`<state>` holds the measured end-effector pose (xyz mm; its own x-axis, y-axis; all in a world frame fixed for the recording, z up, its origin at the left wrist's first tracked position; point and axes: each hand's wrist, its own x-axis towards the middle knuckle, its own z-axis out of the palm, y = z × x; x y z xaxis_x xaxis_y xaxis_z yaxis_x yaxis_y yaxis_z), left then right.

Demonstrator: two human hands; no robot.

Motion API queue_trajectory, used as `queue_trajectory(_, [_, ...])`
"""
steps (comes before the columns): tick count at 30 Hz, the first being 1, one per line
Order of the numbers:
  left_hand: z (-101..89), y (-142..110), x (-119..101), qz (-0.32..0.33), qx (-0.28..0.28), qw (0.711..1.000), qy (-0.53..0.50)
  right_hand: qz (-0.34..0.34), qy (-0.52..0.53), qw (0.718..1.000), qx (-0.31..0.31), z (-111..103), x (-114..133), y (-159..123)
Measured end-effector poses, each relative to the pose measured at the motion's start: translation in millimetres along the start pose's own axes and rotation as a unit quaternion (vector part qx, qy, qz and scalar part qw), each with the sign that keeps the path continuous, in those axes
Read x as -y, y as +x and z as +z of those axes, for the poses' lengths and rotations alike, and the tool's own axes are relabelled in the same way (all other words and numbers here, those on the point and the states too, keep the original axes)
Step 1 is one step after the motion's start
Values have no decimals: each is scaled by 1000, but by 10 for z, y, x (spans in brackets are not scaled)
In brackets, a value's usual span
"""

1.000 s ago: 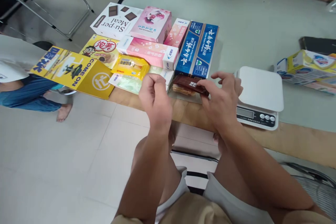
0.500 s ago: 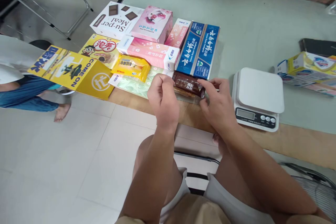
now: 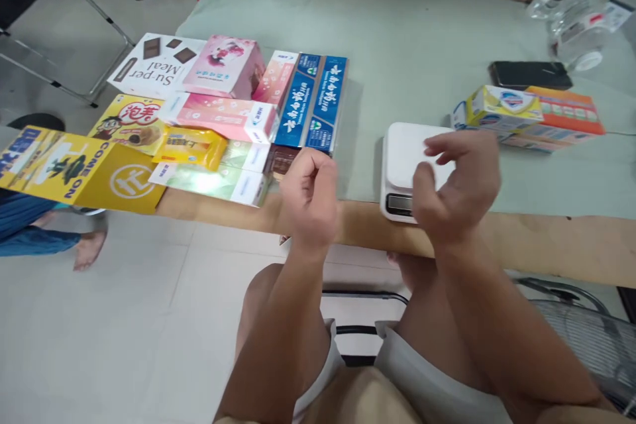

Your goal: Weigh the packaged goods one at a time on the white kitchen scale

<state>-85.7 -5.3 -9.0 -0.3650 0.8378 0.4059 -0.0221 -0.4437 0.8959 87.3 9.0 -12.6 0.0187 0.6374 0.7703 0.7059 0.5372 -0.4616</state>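
My left hand [image 3: 311, 195] is curled into a fist at the table's front edge; whatever it may hold is hidden. Just behind it a dark brown packet [image 3: 283, 162] shows in part, beside the blue toothpaste boxes [image 3: 313, 103]. Over the white kitchen scale [image 3: 405, 152] is my right hand [image 3: 462, 179], its fingers bent, the thumb apart and nothing between them. It covers the scale's right side and buttons. To the left lie a yellow snack packet [image 3: 191, 147], green-white boxes [image 3: 243, 175] and a pink-white box [image 3: 223, 117].
A pink box [image 3: 226, 66], white Su-per Meal box [image 3: 156, 66] and yellow COME ON carton [image 3: 74, 169] fill the left end. At right are yellow [image 3: 504, 106] and orange boxes [image 3: 571, 116], a black phone [image 3: 531, 75] and clear bottles [image 3: 579, 33]. A person's foot [image 3: 90, 248] shows lower left.
My right hand has left the brown packet and moved right, over the scale. My left hand stays fisted near the packet. The view has swung right, showing more of the table's right side.
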Motion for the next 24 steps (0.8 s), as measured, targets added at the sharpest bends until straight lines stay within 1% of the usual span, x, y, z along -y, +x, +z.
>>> queue_trajectory(2, [176, -60, 36, 8, 36, 999, 8, 97, -3, 992, -87, -89, -397, 45])
queue_trajectory(4, [352, -139, 77, 13, 83, 996, 27, 202, -23, 967, -156, -155, -810, 63])
queue_trajectory(5, [431, -181, 101, 16, 114, 993, 40, 238, -39, 955, -174, -184, -996, 64])
queue_trajectory(7, [559, -257, 150, 26, 186, 980, 71, 271, -65, 941, -192, -237, -1297, 56])
queue_trajectory(9, [652, -292, 186, 38, 246, 963, 105, 280, -76, 938, -188, -293, -1503, 46])
queue_trajectory(11, [746, -262, 197, 46, 268, 952, 141, 294, -76, 940, -158, -353, -1641, 37])
queue_trajectory(13, [897, -166, 184, 44, 267, 947, 173, 313, -67, 942, -104, -415, -1740, 27])
queue_trajectory(14, [1008, -100, 176, 34, 268, 944, 191, 319, -60, 943, -77, -444, -1778, 22])
queue_trajectory(16, [1296, 52, 180, -3, 281, 929, 240, 321, -43, 945, -42, -492, -1832, 13])
queue_trajectory(19, [1800, 274, 266, -78, 304, 885, 343, 314, -3, 949, -26, -515, -1859, 1])
queue_trajectory(20, [1952, 334, 316, -103, 320, 867, 368, 312, 7, 950, -27, -506, -1857, -2])
queue_trajectory(21, [2085, 383, 373, -117, 334, 855, 379, 312, 11, 950, -29, -490, -1852, -5])
queue_trajectory(22, [2194, 418, 433, -124, 347, 849, 379, 311, 11, 950, -32, -468, -1844, -6])
queue_trajectory(23, [2277, 440, 492, -127, 355, 849, 370, 311, 10, 950, -35, -442, -1834, -5])
queue_trajectory(24, [2337, 449, 545, -125, 356, 856, 353, 310, 12, 950, -37, -416, -1820, 0])
